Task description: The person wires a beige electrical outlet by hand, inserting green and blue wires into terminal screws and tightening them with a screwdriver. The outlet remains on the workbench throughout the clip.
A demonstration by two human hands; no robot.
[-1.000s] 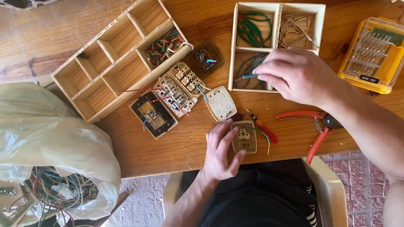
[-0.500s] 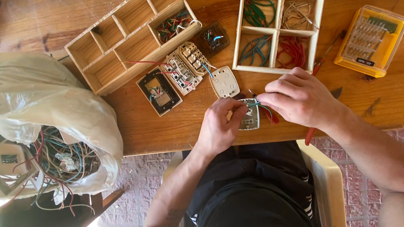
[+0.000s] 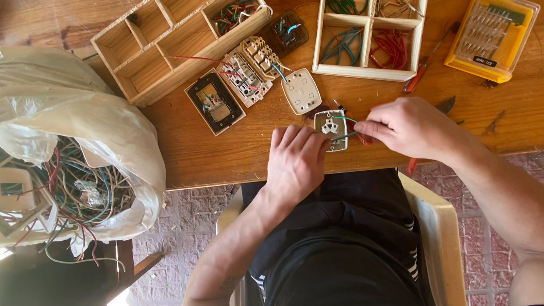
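My left hand (image 3: 295, 159) grips a small white socket module (image 3: 330, 128) at the near edge of the wooden table (image 3: 219, 151). My right hand (image 3: 407, 128) pinches a green wire (image 3: 346, 119) that runs into the module. Red-handled pliers (image 3: 416, 153) lie mostly hidden under my right hand. Behind the module lie a white switch plate (image 3: 301, 91), two wired switch mechanisms (image 3: 250, 68) and a black-framed plate (image 3: 214, 102).
A four-part wooden tray (image 3: 378, 71) holds sorted green, red and pale wires. A long divided wooden box (image 3: 170, 40) stands at the back left. A yellow screwdriver-bit case (image 3: 491, 35) sits on the right. A plastic bag (image 3: 54, 139) of tangled wires hangs at the left.
My right hand left the sorting tray, came back to the near table edge, and now pulls a green wire at the module. The left hand stayed on the module.
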